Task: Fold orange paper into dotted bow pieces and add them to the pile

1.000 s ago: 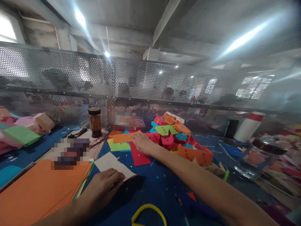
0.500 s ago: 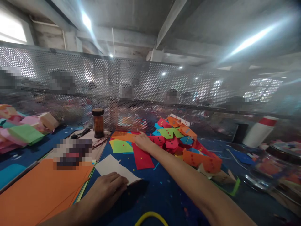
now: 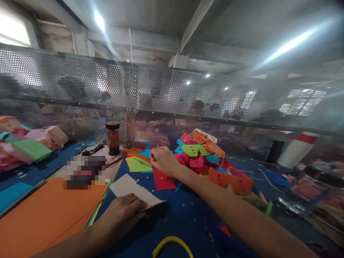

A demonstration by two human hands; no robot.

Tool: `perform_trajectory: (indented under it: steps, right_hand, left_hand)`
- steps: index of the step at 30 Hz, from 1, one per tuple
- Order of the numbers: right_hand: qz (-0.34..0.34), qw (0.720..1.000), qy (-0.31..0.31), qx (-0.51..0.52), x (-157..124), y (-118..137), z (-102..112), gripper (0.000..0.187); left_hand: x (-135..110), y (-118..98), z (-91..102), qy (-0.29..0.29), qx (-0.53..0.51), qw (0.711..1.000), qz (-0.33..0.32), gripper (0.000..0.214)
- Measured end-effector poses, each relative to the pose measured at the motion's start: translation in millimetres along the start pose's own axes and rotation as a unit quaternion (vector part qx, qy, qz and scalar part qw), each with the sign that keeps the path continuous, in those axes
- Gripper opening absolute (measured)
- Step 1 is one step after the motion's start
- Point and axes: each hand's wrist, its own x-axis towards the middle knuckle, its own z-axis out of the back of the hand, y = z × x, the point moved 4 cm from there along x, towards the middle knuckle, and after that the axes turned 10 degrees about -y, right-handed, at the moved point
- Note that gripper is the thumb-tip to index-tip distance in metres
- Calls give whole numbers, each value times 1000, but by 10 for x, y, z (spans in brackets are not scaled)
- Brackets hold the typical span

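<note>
My left hand (image 3: 124,212) lies low on the blue tabletop, its fingers closed together over the near edge of a white sheet of paper (image 3: 134,187). The sheet's right corner lifts off the surface. Farther forward, my right hand (image 3: 162,160) pinches the right end of an orange sheet of paper (image 3: 137,155), which tilts up. Beneath it lies a yellow-green sheet (image 3: 138,165). A red sheet (image 3: 162,180) lies under and in front of my right hand. The fingertips of that hand are partly hidden.
Right of my right hand rises a pile of punched coloured paper pieces (image 3: 199,152). Orange sheets (image 3: 51,211) are stacked at left, near a lidded brown jar (image 3: 113,138). A clear jar (image 3: 303,193) stands right; a yellow curved strip (image 3: 173,240) lies in front. Perforated metal panels (image 3: 161,89) stand behind.
My right hand has drawn slightly nearer, and the orange sheet has gone from lying flat to tilted in its grip. My left hand stays almost in place on the white sheet.
</note>
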Motion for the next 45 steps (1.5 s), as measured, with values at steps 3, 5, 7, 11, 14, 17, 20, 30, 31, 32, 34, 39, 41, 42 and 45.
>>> perform_trajectory:
  steps: [3, 5, 7, 11, 14, 17, 20, 30, 31, 32, 34, 39, 41, 42, 45]
  right_hand:
    - [36, 998, 0, 53, -233, 256, 193, 15]
    - [62, 994, 13, 89, -387, 404, 253, 13]
    - [79, 989, 25, 122, -504, 509, 271, 11]
    - [79, 980, 36, 178, -596, 597, 248, 13]
    - [46, 976, 34, 210, -613, 599, 230, 21]
    - [13, 970, 45, 240, -669, 590, 252, 27]
    - [-3, 958, 73, 279, -772, 582, 303, 37]
    - [-39, 950, -57, 304, -787, 446, 337, 22]
    - [-64, 944, -73, 316, -765, 388, 351, 20]
    - [-86, 938, -87, 323, -749, 325, 366, 18]
    - [-123, 929, -109, 331, -737, 194, 391, 15]
    - [-198, 898, -143, 365, -785, -114, 358, 16]
    - [-217, 888, -143, 379, -805, -208, 313, 18]
    - [-224, 884, -141, 386, -812, -245, 288, 20]
    - [-231, 875, -127, 406, -830, -310, 208, 24]
  left_hand:
    - [12, -39, 32, -6, 21, 1000, -14, 11]
    - [27, -64, 71, -18, 46, 999, -23, 14]
    - [43, -78, 117, -36, 74, 996, -28, 15]
    - [53, -74, 181, -80, 118, 989, -25, 15]
    - [38, -38, 188, -102, 119, 988, -3, 12]
    - [23, 5, 175, -97, 110, 989, 15, 12]
    - [28, 32, 169, -86, 91, 992, 28, 14]
    - [48, 175, 202, -125, 67, 982, 126, 30]
    - [58, 219, 242, -136, 75, 978, 140, 37]
    - [72, 264, 288, -147, 81, 974, 153, 42]
    - [110, 359, 393, -165, 89, 966, 178, 46]
    - [192, 549, 637, -202, 69, 945, 248, 34]
    - [214, 571, 698, -208, 41, 939, 272, 33]
    - [224, 568, 720, -212, 25, 936, 280, 34]
    - [248, 526, 744, -221, -28, 931, 290, 33]
